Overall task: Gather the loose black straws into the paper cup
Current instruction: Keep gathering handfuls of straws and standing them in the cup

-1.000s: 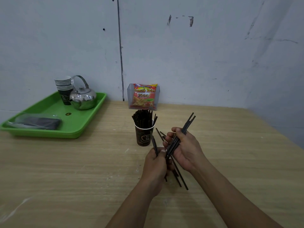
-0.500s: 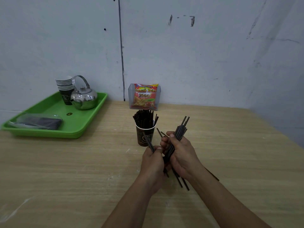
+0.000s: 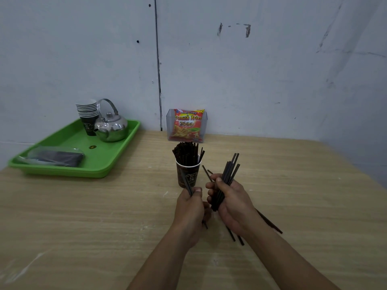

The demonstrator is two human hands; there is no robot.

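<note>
From my remote view, the right hand (image 3: 232, 203) is clenched around a bundle of black straws (image 3: 228, 174), with the thumb and fingers (image 3: 210, 198) wrapped round its lower half. I think it is held like this so the ends can be made even before the bundle goes into the cup. Its long axis stands steeply and leans a little to the right. The upper ends fan out above the fist, and the lower ends come out just under the palm.

The left hand (image 3: 189, 208) pinches one single straw (image 3: 186, 178) between thumb and forefinger. This straw points up and slightly left, and its top crosses in front of the paper cup (image 3: 194, 174). The two hands are just beside each other, so I judge this straw is to be joined to the bundle.

The paper cup stands upright on the bench (image 3: 94, 216), just behind the hands. It is already packed with upright straws (image 3: 185, 150) that spread slightly outward. Some loose straws (image 3: 271, 223) lie flat on the bench under and beside the right wrist, running diagonally toward me. How many more the hands hide, I cannot tell. A few straw ends (image 3: 206, 172) show between the cup and the right hand.

Farther left is a green tray (image 3: 117, 158) with a kettle (image 3: 112, 127) and stacked cups (image 3: 87, 108).
</note>
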